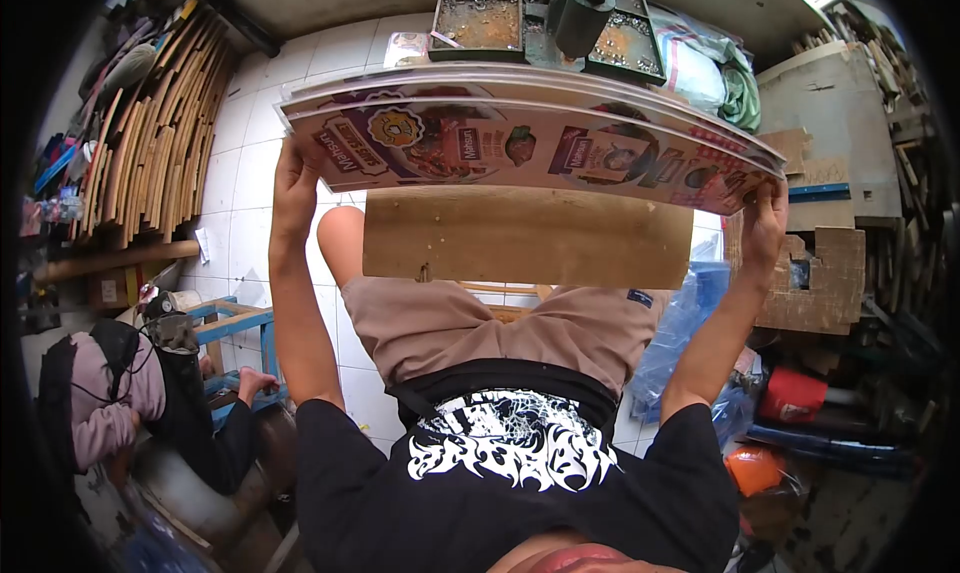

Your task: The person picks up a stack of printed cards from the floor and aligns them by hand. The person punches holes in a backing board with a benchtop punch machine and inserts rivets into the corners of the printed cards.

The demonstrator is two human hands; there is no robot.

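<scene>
A stack of long printed sheets (480, 145) with colourful food pictures and lettering spans the space in front of my chest. My left hand (294, 185) grips its left end and my right hand (765, 218) grips its right end, fingers partly hidden behind the sheets. The stack bows slightly, and its layered edges look clear and glossy along the top. Under it, above my lap, is a plain brown wooden board (530, 235). Behind the stack stands a dark metal machine post (583, 18).
Trays of small metal parts (480, 21) flank the post. Wooden slats (155, 123) lean at the left. Another person (120, 383) sits at lower left beside a blue frame (235, 328). Cut boards (815, 283) and clear plastic wrap (690, 323) lie to the right.
</scene>
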